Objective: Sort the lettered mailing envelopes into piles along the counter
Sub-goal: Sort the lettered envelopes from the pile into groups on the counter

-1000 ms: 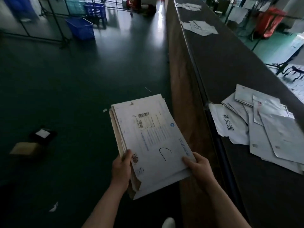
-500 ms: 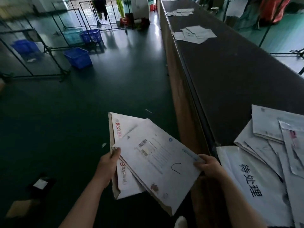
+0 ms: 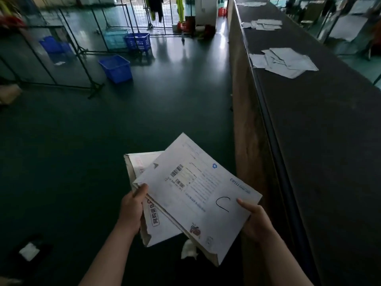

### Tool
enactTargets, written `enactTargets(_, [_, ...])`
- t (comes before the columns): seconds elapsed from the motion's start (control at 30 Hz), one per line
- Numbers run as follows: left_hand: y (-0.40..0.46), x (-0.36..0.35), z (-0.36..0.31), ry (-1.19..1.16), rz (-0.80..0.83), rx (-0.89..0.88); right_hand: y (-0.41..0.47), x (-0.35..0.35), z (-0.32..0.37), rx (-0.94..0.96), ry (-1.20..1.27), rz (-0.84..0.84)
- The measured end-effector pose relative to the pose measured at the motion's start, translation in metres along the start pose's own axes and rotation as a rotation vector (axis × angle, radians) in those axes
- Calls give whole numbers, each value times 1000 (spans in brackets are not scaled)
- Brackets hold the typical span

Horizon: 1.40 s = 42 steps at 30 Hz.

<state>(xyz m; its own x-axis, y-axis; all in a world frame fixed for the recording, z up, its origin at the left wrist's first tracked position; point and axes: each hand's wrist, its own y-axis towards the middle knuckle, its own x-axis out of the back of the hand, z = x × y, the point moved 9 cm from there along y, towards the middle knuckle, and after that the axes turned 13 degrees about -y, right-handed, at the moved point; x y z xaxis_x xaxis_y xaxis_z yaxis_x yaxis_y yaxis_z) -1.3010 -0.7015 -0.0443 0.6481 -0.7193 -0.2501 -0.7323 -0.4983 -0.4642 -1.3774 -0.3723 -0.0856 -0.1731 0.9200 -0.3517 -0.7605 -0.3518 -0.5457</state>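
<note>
Top envelope [image 3: 198, 195] now slid off stack [image 3: 156, 223] in right hand [image 3: 255, 221]; loose pile gone.

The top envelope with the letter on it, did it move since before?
Yes. The top envelope has swung out to the right toward the counter, fanning off the stack beneath it.

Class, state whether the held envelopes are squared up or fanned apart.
Fanned apart: the top envelope lies skewed across the lower envelope, whose left edge and corner show.
</note>
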Motion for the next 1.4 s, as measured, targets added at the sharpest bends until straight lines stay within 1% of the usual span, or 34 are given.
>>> enactTargets(0.1, [79, -31, -29, -44, 75, 90, 71, -11, 47, -29, -23, 3])
enactTargets(0.2, [149, -76, -66, -26, 156, 119, 124, -23, 103, -5, -76, 10])
enactTargets(0.3, [217, -131, -96, 43, 214, 148, 180, -13, 161, 17, -87, -60])
enactTargets(0.33, [226, -144, -104, 40, 227, 137, 187, -11, 175, 44, -84, -73])
enactTargets(0.43, [280, -205, -114, 49, 272, 138, 237, 5, 222, 48, 5, -120])
enactTargets(0.47, [297, -224, -114, 51, 278, 135, 252, 8, 235, 52, 57, -124])
enactTargets(0.5, [327, -262, -112, 43, 301, 139, 280, 23, 255, 55, 121, -142])
enactTargets(0.53, [338, -275, -113, 24, 292, 124, 289, 29, 265, 71, 174, -170])
enactTargets(0.63, [386, -336, -120, -60, 241, 79, 338, 52, 311, 223, 316, -180])
enactTargets(0.67, [405, -356, -122, -74, 230, 69, 356, 60, 325, 235, 314, -165])
enactTargets(0.73, [444, -403, -134, -64, 232, 54, 408, 74, 361, 183, 243, -114])
enactTargets(0.8, [473, -439, -158, -35, 254, 27, 453, 83, 396, 119, 124, -107])
enactTargets(0.87, [507, -463, -181, -21, 265, 4, 497, 93, 435, 114, -9, -109])
enactTargets(0.93, [537, -482, -199, -5, 278, 2, 538, 102, 473, 121, -108, -148])
enactTargets(1.0, [576, -503, -208, -60, 275, 35, 584, 108, 507, 103, -188, -158])
enactTargets(1.03, [582, -507, -209, -103, 271, 48, 591, 107, 516, 105, -217, -167])
enactTargets(1.17, [651, -542, -212, -238, 265, 143, 654, 107, 559, 128, -330, -210])
enactTargets(1.27, [719, -576, -223, -303, 289, 195, 717, 108, 593, 129, -329, -248])
enactTargets(1.4, [815, -620, -243, -327, 285, 193, 801, 100, 642, 150, -136, -295])
